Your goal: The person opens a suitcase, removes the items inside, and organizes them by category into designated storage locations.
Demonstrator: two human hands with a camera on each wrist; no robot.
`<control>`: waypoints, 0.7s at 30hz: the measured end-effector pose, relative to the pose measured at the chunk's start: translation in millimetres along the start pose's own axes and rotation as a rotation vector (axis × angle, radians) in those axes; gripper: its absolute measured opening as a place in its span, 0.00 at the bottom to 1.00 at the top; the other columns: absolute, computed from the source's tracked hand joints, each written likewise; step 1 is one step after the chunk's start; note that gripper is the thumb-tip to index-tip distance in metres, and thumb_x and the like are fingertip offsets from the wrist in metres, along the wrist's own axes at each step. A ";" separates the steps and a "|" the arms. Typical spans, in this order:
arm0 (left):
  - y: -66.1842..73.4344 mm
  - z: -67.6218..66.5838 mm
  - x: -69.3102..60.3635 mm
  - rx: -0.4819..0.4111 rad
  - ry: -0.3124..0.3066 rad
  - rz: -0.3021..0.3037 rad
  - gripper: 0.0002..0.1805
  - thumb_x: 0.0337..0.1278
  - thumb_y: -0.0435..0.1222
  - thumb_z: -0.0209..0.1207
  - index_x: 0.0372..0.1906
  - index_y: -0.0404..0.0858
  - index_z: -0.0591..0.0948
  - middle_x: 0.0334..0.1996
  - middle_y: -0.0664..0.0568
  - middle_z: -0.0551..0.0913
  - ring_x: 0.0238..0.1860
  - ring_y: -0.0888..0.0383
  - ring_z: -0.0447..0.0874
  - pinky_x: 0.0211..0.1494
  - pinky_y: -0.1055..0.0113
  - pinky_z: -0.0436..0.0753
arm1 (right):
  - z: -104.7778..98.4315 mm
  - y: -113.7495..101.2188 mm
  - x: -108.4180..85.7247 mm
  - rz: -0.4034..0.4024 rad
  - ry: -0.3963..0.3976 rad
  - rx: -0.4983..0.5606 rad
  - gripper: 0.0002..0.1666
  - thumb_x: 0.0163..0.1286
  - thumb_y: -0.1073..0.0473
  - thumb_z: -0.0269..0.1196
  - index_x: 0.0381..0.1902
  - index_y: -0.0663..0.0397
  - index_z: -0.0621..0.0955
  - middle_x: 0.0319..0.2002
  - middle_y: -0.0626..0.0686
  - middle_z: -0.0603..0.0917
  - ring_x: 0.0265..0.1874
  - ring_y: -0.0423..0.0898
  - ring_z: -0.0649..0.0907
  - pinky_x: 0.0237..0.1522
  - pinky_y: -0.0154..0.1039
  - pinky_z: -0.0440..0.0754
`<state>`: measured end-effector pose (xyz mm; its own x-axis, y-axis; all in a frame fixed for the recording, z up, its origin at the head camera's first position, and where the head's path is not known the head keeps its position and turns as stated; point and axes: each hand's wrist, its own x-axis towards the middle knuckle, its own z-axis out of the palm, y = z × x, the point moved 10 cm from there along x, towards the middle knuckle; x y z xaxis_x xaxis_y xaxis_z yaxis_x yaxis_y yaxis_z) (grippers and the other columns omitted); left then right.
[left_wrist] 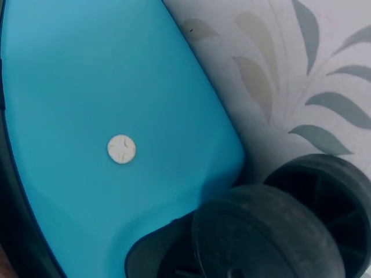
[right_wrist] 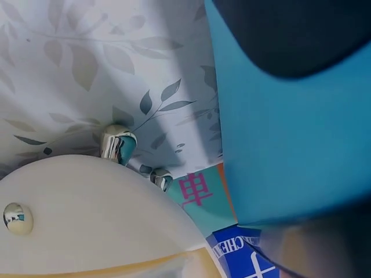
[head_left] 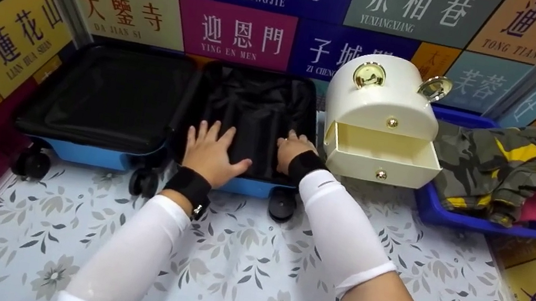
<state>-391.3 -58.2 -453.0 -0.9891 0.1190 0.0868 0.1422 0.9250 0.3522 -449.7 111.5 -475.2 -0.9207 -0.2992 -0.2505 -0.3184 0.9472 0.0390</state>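
Observation:
An open suitcase (head_left: 89,155) with a blue shell and black lining lies across the floral surface. My left hand (head_left: 211,155), fingers spread, is over the near left part of its right half. At the right edge of that half is my right hand (head_left: 294,153), fingers reaching onto the black lining (head_left: 258,112); its fingertips are partly hidden. Neither hand visibly holds anything. The left wrist view is filled by the blue shell (left_wrist: 116,87) and a black wheel (left_wrist: 266,231); the right wrist view shows the shell's side (right_wrist: 290,145). No fingers are plain in either.
Right of the suitcase stands a cream drawer box (head_left: 382,98) with gold ears, its lower drawer (head_left: 382,170) pulled out. Farther right, a blue basket (head_left: 449,217) holds camouflage clothing (head_left: 488,167) and something pink. Printed panels (head_left: 235,34) wall in the back and sides.

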 end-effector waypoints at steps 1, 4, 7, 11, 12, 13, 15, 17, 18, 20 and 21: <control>0.2 0.1 -0.1 0.000 -0.001 0.000 0.51 0.63 0.69 0.59 0.83 0.45 0.63 0.84 0.37 0.56 0.85 0.32 0.44 0.86 0.35 0.39 | 2.5 -0.4 0.7 0.000 -0.016 -0.022 0.42 0.70 0.48 0.70 0.77 0.56 0.72 0.80 0.65 0.66 0.74 0.67 0.70 0.75 0.56 0.71; 1.1 0.3 -0.3 0.002 -0.003 0.000 0.51 0.63 0.69 0.59 0.83 0.45 0.63 0.84 0.37 0.56 0.85 0.32 0.44 0.86 0.35 0.39 | 9.1 -1.1 2.6 0.002 -0.055 -0.080 0.39 0.72 0.47 0.67 0.75 0.58 0.74 0.76 0.64 0.72 0.72 0.65 0.73 0.73 0.55 0.73; 0.8 0.6 -0.9 0.008 -0.007 -0.004 0.52 0.63 0.69 0.58 0.83 0.46 0.63 0.84 0.37 0.56 0.85 0.32 0.44 0.86 0.36 0.38 | 11.6 -1.7 2.7 0.001 -0.062 -0.103 0.35 0.72 0.50 0.64 0.72 0.60 0.76 0.71 0.63 0.77 0.70 0.63 0.74 0.72 0.54 0.75; 0.3 1.2 -0.9 0.013 -0.010 -0.007 0.51 0.63 0.69 0.58 0.83 0.46 0.63 0.84 0.37 0.56 0.85 0.32 0.45 0.86 0.36 0.39 | 10.5 -4.0 0.5 -0.016 -0.028 -0.102 0.30 0.73 0.54 0.61 0.69 0.60 0.78 0.67 0.63 0.80 0.66 0.63 0.76 0.69 0.54 0.76; 0.3 1.2 -0.7 0.013 -0.011 -0.007 0.51 0.63 0.69 0.58 0.83 0.46 0.63 0.84 0.38 0.56 0.85 0.32 0.45 0.86 0.36 0.39 | 9.7 -4.4 -0.2 -0.021 -0.018 -0.097 0.28 0.74 0.54 0.61 0.68 0.59 0.79 0.66 0.63 0.80 0.65 0.63 0.77 0.68 0.54 0.77; 0.0 1.1 -0.5 0.013 -0.010 -0.008 0.51 0.63 0.69 0.58 0.83 0.46 0.63 0.84 0.38 0.56 0.85 0.32 0.45 0.86 0.36 0.39 | 9.2 -4.6 -0.6 -0.024 -0.008 -0.087 0.27 0.74 0.55 0.61 0.67 0.58 0.80 0.65 0.63 0.80 0.64 0.63 0.77 0.67 0.54 0.78; -0.3 1.2 -0.5 0.013 -0.009 -0.009 0.51 0.63 0.69 0.58 0.83 0.46 0.63 0.84 0.37 0.57 0.85 0.32 0.45 0.86 0.36 0.39 | 7.9 -4.8 -1.6 -0.029 0.009 -0.056 0.23 0.75 0.56 0.60 0.65 0.56 0.81 0.64 0.64 0.80 0.62 0.64 0.79 0.66 0.55 0.79; -0.8 1.4 -0.5 0.014 -0.009 -0.010 0.51 0.63 0.69 0.58 0.83 0.46 0.63 0.84 0.37 0.57 0.85 0.32 0.45 0.86 0.36 0.39 | 5.8 -4.8 -2.7 -0.031 0.029 -0.021 0.20 0.77 0.58 0.59 0.62 0.56 0.83 0.62 0.64 0.80 0.60 0.64 0.81 0.64 0.56 0.81; -0.9 1.5 -0.6 0.016 -0.008 -0.010 0.51 0.63 0.69 0.58 0.83 0.46 0.63 0.84 0.38 0.57 0.85 0.32 0.45 0.86 0.36 0.39 | 4.8 -5.0 -3.2 -0.033 0.036 -0.007 0.19 0.77 0.59 0.58 0.62 0.55 0.84 0.62 0.64 0.81 0.59 0.64 0.82 0.63 0.56 0.82; -1.2 1.8 -0.9 0.015 -0.006 -0.009 0.51 0.63 0.70 0.58 0.83 0.46 0.63 0.84 0.37 0.57 0.85 0.32 0.45 0.86 0.36 0.39 | 5.1 -5.0 -2.9 -0.032 0.038 0.011 0.18 0.79 0.60 0.56 0.61 0.55 0.84 0.62 0.64 0.81 0.58 0.64 0.83 0.63 0.57 0.82; -1.2 1.8 -1.0 0.012 -0.004 -0.008 0.51 0.63 0.69 0.59 0.83 0.46 0.63 0.84 0.37 0.57 0.85 0.32 0.45 0.86 0.36 0.39 | 5.4 -4.7 -2.6 -0.030 0.039 0.016 0.18 0.79 0.60 0.55 0.61 0.55 0.85 0.61 0.65 0.81 0.58 0.64 0.82 0.63 0.56 0.82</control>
<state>-390.5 -58.8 -455.3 -0.9903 0.1129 0.0805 0.1339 0.9301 0.3421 -444.6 108.5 -480.0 -0.9189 -0.3315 -0.2137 -0.3428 0.9393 0.0167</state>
